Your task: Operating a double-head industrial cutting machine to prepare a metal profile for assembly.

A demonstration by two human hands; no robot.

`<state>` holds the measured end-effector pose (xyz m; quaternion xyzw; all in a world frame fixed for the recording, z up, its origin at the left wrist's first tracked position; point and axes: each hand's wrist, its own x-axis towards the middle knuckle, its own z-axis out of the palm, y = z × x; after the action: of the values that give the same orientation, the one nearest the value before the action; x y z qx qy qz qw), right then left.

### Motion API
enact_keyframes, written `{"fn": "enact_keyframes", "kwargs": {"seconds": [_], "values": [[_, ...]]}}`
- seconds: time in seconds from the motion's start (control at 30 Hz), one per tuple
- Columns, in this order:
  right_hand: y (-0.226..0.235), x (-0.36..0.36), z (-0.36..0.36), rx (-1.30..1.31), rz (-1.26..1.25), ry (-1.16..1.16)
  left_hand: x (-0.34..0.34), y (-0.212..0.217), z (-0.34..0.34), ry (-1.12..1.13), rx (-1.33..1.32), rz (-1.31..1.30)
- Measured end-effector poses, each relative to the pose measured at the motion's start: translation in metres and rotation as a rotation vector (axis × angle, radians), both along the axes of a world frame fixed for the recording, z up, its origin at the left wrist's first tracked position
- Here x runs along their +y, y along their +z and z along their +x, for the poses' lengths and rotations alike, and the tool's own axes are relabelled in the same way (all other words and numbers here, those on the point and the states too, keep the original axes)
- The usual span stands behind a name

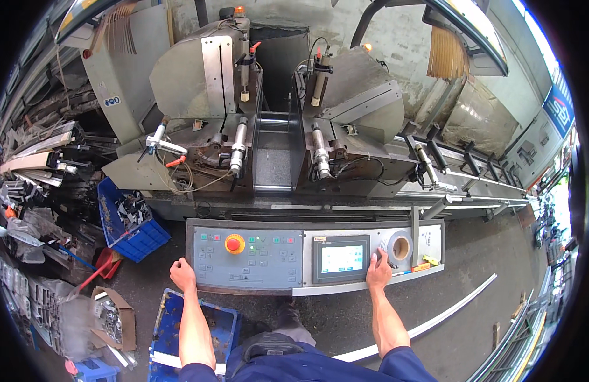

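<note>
I stand at a grey control panel of a double-head cutting machine. My left hand rests on the panel's lower left corner, fingers curled, holding nothing. My right hand lies on the panel's right part, just right of the small screen, fingertips touching a roll of tape. A red round stop button sits left of centre among small coloured buttons.
A blue crate of metal offcuts stands left of the machine, another blue crate by my legs. Stacked metal profiles fill the left side. A roller conveyor runs right. A long white strip lies on the floor.
</note>
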<state>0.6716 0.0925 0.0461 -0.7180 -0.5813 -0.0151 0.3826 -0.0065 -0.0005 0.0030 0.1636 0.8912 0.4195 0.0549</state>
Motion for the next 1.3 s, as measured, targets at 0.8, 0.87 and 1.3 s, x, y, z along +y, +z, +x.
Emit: {"fn": "enact_keyframes", "kwargs": {"seconds": [0.8, 0.87, 1.3], "values": [[-0.003, 0.003, -0.003, 0.000, -0.115, -0.003, 0.000, 0.007, 0.009, 0.039, -0.035, -0.003], [-0.004, 0.001, -0.004, 0.000, -0.088, 0.004, -0.002, 0.010, 0.009, 0.040, -0.044, 0.008], [0.000, 0.001, -0.007, 0.006, -0.093, 0.015, -0.005, -0.002, 0.002, 0.025, -0.008, 0.032]]}}
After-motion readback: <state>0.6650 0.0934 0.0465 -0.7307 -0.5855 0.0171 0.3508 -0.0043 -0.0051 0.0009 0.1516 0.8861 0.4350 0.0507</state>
